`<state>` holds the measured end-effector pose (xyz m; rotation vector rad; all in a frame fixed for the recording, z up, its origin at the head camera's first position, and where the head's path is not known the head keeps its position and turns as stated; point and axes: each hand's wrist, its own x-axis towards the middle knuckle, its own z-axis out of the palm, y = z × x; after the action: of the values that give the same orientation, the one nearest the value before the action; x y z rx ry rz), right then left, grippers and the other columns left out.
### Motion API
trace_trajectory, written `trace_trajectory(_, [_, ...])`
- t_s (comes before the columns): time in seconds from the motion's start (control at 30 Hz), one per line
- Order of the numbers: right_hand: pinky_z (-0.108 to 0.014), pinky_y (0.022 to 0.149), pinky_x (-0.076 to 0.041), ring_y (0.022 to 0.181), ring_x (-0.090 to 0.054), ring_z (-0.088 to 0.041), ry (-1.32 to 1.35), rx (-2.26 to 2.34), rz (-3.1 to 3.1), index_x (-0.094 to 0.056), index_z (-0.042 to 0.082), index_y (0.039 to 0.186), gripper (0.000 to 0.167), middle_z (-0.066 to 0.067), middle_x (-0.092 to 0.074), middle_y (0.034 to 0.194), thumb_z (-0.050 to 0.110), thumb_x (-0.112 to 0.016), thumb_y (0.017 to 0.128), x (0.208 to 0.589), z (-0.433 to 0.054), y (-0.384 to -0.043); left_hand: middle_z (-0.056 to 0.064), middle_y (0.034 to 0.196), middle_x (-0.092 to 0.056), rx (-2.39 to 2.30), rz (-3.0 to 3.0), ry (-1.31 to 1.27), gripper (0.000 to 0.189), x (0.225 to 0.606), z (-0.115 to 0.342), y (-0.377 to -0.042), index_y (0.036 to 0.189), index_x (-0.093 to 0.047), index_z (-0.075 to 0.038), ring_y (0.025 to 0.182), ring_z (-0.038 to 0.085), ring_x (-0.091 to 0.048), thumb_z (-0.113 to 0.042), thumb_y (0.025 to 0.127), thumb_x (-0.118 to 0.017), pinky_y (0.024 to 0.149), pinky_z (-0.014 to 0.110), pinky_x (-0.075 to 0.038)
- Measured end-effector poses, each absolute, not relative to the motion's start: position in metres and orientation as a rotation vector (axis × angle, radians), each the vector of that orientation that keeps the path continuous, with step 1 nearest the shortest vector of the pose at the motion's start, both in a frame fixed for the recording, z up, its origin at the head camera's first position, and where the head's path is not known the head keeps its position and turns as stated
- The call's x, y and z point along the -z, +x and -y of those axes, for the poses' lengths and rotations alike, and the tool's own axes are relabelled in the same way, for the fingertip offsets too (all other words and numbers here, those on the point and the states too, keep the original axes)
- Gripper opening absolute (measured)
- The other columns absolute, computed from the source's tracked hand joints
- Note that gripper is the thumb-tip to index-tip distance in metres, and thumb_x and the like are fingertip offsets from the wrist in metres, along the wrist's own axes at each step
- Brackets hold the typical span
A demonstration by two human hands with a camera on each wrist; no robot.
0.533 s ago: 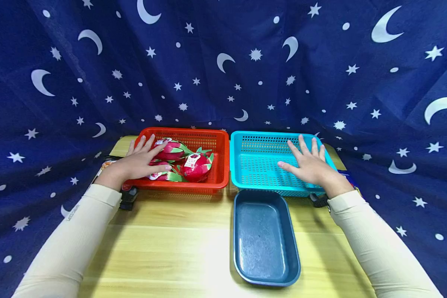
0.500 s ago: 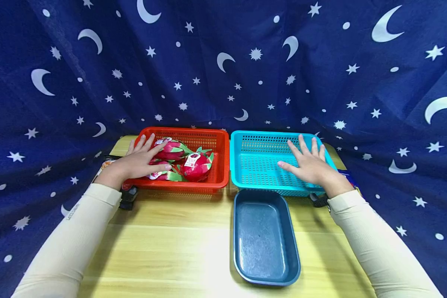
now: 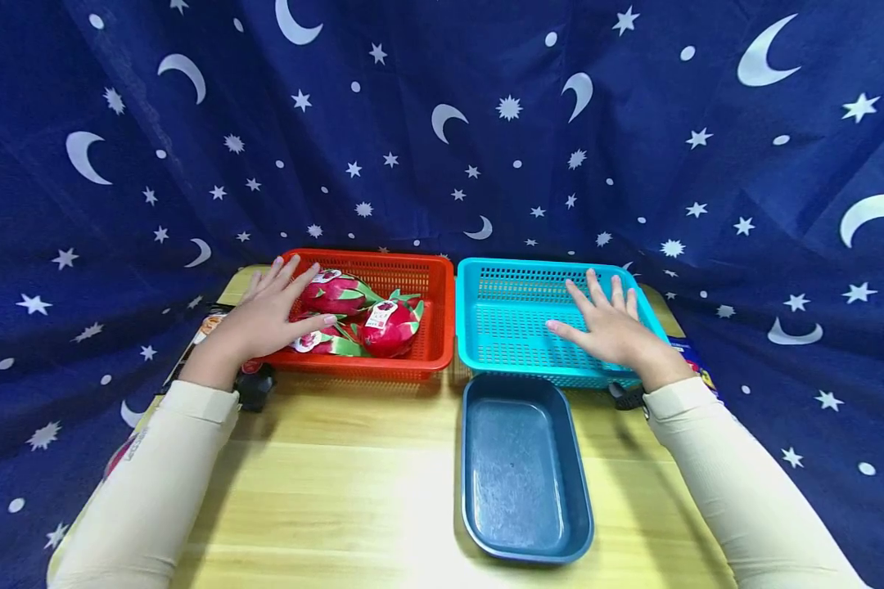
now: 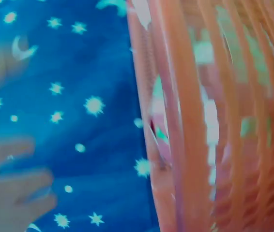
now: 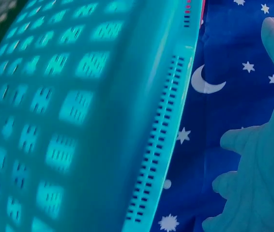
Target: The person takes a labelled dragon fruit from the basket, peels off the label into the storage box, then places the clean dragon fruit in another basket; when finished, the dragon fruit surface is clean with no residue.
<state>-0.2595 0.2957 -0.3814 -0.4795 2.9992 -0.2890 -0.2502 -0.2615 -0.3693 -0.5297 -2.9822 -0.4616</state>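
Observation:
In the head view my left hand [image 3: 259,321] is spread above the left end of a red plastic basket [image 3: 435,327], its fingers straight and holding nothing. Three dragon fruits lie in that basket: one at the back [image 3: 336,293], one at the right [image 3: 390,327] with a white label, and one at the front [image 3: 324,340] partly under the hand. My right hand [image 3: 613,329], fingers fanned out, hovers over the right side of a turquoise basket [image 3: 516,331]. Nothing is in its grasp. The left wrist view is blurred and shows the red basket's slatted wall [image 4: 190,116] beside the hand.
A dark blue-grey tray [image 3: 523,466] stands on the wooden table [image 3: 339,474], in front of the turquoise basket. A blue curtain [image 3: 412,123] with moons and stars hangs behind. Printed packages partly show beyond the left wrist [image 3: 209,323] and the right wrist [image 3: 696,360].
My left hand has shifted slightly to the left, uncovering more of the fruits. The right hand has moved only a little. Baskets, fruits and tray keep their places.

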Motion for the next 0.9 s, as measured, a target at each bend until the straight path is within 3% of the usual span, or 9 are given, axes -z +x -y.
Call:
trace_trajectory(0.1, [-0.076, 0.111, 0.015, 0.147, 0.022, -0.058, -0.503, 0.319, -2.987, -0.009, 0.011, 0.17, 0.097, -0.025, 0.015, 0.171, 0.075, -0.038, 0.103, 0.381, -0.287, -0.263, 0.024, 0.162, -0.038, 0.614, 2.673, -0.281, 0.078, 0.368, 0.254, -0.232, 0.156, -0.047, -0.003, 0.152, 0.043, -0.027, -0.053, 0.1, -0.065, 0.121, 0.065, -0.009])
trace_trajectory(0.17, [-0.075, 0.111, 0.015, 0.148, 0.022, -0.057, -0.52, 0.333, -2.98, -0.009, 0.011, 0.17, 0.097, -0.024, 0.015, 0.171, 0.075, -0.038, 0.103, 0.38, -0.277, -0.267, 0.024, 0.141, -0.059, 0.741, 2.424, -0.157, 0.056, 0.371, 0.249, -0.217, 0.138, -0.063, 0.003, 0.132, 0.043, -0.052, -0.036, 0.099, -0.071, 0.112, 0.063, -0.031])
trace_trajectory(0.23, [-0.073, 0.112, 0.017, 0.148, 0.024, -0.055, -0.543, 0.356, -2.97, -0.009, 0.011, 0.17, 0.098, -0.022, 0.016, 0.171, 0.076, -0.038, 0.102, 0.379, -0.266, -0.272, 0.021, 0.116, -0.071, 0.851, 2.193, -0.069, 0.034, 0.378, 0.246, -0.202, 0.118, -0.072, 0.006, 0.106, 0.04, -0.064, -0.021, 0.096, -0.073, 0.094, 0.052, -0.044])
trace_trajectory(0.3, [-0.071, 0.113, 0.017, 0.149, 0.025, -0.052, -0.577, 0.376, -2.97, -0.01, 0.012, 0.17, 0.098, -0.021, 0.016, 0.171, 0.076, -0.039, 0.102, 0.377, -0.253, -0.276, 0.017, 0.099, -0.073, 0.916, 2.054, 0.005, 0.02, 0.387, 0.245, -0.191, 0.104, -0.076, 0.004, 0.088, 0.032, -0.066, -0.013, 0.095, -0.073, 0.082, 0.037, -0.048])
trace_trajectory(0.4, [-0.068, 0.115, 0.016, 0.15, 0.027, -0.048, -0.627, 0.389, -2.967, -0.01, 0.014, 0.17, 0.098, -0.017, 0.017, 0.172, 0.077, -0.039, 0.101, 0.374, -0.232, -0.283, 0.007, 0.079, -0.07, 1.038, 1.894, 0.165, 0.012, 0.405, 0.242, -0.178, 0.089, -0.074, 0.003, 0.07, 0.016, -0.059, -0.009, 0.092, -0.075, 0.068, 0.02, -0.04])
trace_trajectory(0.57, [-0.063, 0.119, 0.015, 0.152, 0.023, -0.045, -0.749, 0.308, -2.959, -0.009, 0.016, 0.17, 0.1, -0.015, 0.014, 0.173, 0.079, -0.04, 0.099, 0.37, -0.187, -0.289, -0.001, 0.066, -0.053, 1.715, 1.476, 0.469, 0.026, 0.433, 0.227, -0.171, 0.081, -0.057, 0.0, 0.054, 0.007, -0.048, -0.007, 0.093, -0.078, 0.052, 0.018, -0.041])
trace_trajectory(0.7, [-0.061, 0.121, 0.011, 0.154, 0.017, -0.047, -0.855, 0.258, -2.95, -0.014, 0.015, 0.17, 0.101, -0.015, 0.008, 0.174, 0.079, -0.044, 0.098, 0.369, -0.15, -0.291, 0.0, 0.07, -0.049, 2.213, 1.046, 0.66, 0.025, 0.445, 0.216, -0.172, 0.087, -0.052, -0.007, 0.055, 0.013, -0.047, -0.014, 0.099, -0.073, 0.051, 0.023, -0.045])
trace_trajectory(0.9, [-0.058, 0.123, 0.005, 0.155, 0.004, -0.05, -1.037, 0.203, -2.948, -0.022, 0.009, 0.168, 0.097, -0.018, -0.008, 0.173, 0.067, -0.059, 0.099, 0.373, -0.099, -0.288, 0.005, 0.086, -0.053, 2.447, 0.905, 0.703, 0.017, 0.458, 0.202, -0.175, 0.104, -0.054, -0.007, 0.076, 0.019, -0.053, -0.02, 0.105, -0.066, 0.068, 0.03, -0.052])
